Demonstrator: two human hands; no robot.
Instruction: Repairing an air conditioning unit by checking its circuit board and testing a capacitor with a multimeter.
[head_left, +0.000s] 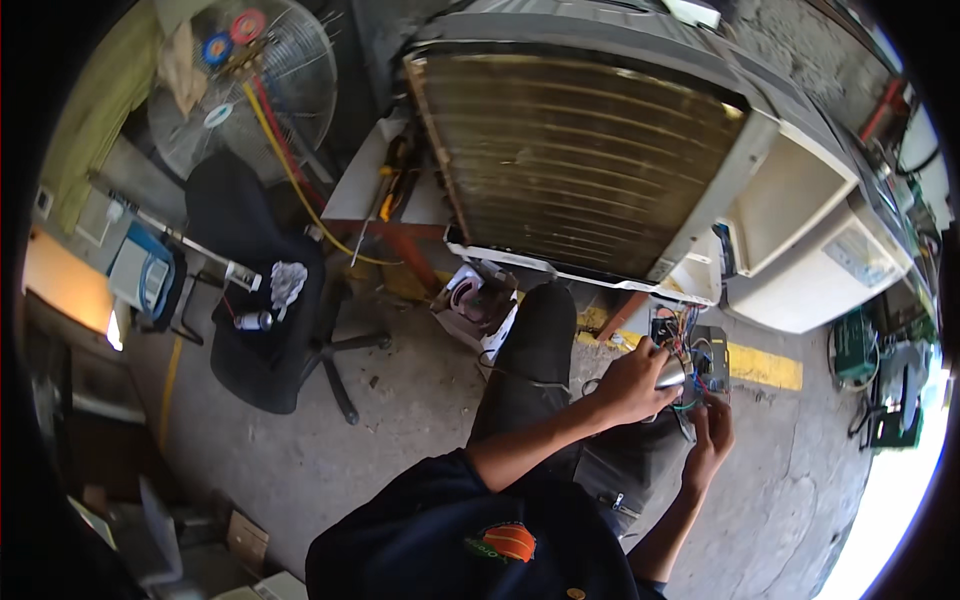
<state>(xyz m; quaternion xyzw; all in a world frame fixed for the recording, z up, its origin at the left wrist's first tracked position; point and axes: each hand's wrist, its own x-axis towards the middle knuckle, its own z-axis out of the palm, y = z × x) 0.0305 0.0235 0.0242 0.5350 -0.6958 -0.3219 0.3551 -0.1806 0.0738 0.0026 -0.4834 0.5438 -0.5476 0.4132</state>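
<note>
My left hand point(628, 388) is closed around a shiny silver cylinder, which looks like a capacitor point(671, 374). Just right of it, the fingers of my right hand point(710, 438) are pinched together at thin coloured wires point(700, 384). The exact tip they grip is too small to make out. Both hands work over a control panel point(712, 352) with a dark metal plate and a tangle of wires, by my knee. More wires point(684, 320) run up from it toward the white lower edge of an air conditioner point(570, 160), whose finned coil faces me.
A red-framed stand point(410, 250) carries the air conditioner, with yellow-handled tools point(390, 190) beside it. An open box point(470, 310) sits below. Left are a black swivel chair point(255, 350) holding a can and crumpled foil, and a large fan point(290, 80) with gauges and hoses.
</note>
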